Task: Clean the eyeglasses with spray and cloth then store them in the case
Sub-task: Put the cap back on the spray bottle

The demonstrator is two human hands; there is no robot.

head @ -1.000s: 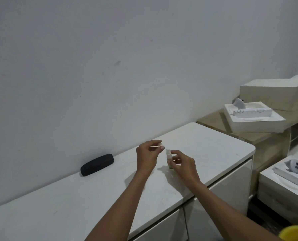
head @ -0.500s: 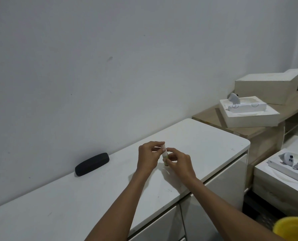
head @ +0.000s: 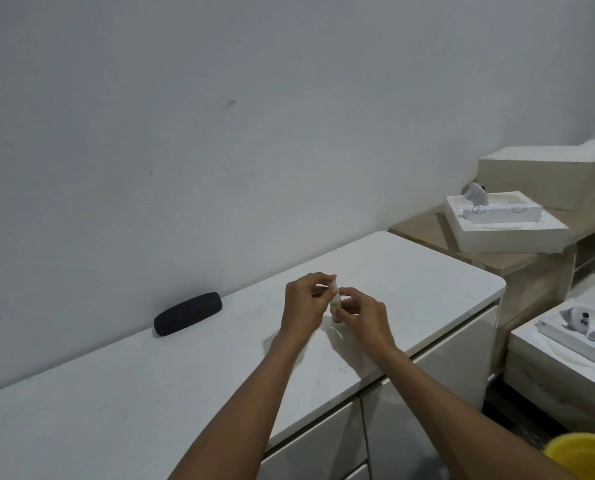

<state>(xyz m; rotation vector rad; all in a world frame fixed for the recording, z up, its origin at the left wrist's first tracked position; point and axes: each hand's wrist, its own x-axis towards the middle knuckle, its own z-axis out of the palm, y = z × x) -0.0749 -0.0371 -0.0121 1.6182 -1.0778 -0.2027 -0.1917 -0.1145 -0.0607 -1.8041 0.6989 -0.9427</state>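
A small spray bottle (head: pixel 335 307) with a pale green label stands on the white cabinet top (head: pixel 410 271). My right hand (head: pixel 362 315) grips its body from the right. My left hand (head: pixel 304 304) pinches the clear cap at the bottle's top between thumb and fingers. A closed black eyeglass case (head: pixel 187 313) lies against the wall to the left, about a hand's width from my left hand. No eyeglasses or cloth are in view.
A wooden shelf unit (head: pixel 518 268) to the right carries white foam boxes (head: pixel 504 226) with small grey devices. A lower white box (head: pixel 563 365) sits at the right edge. A yellow tub (head: pixel 587 455) shows at the bottom right corner. The grey wall backs the cabinet.
My left hand, which held the cap apart from the bottle a second ago, has brought it onto the bottle's top. Both hands now meet at the bottle. My head turned slightly.
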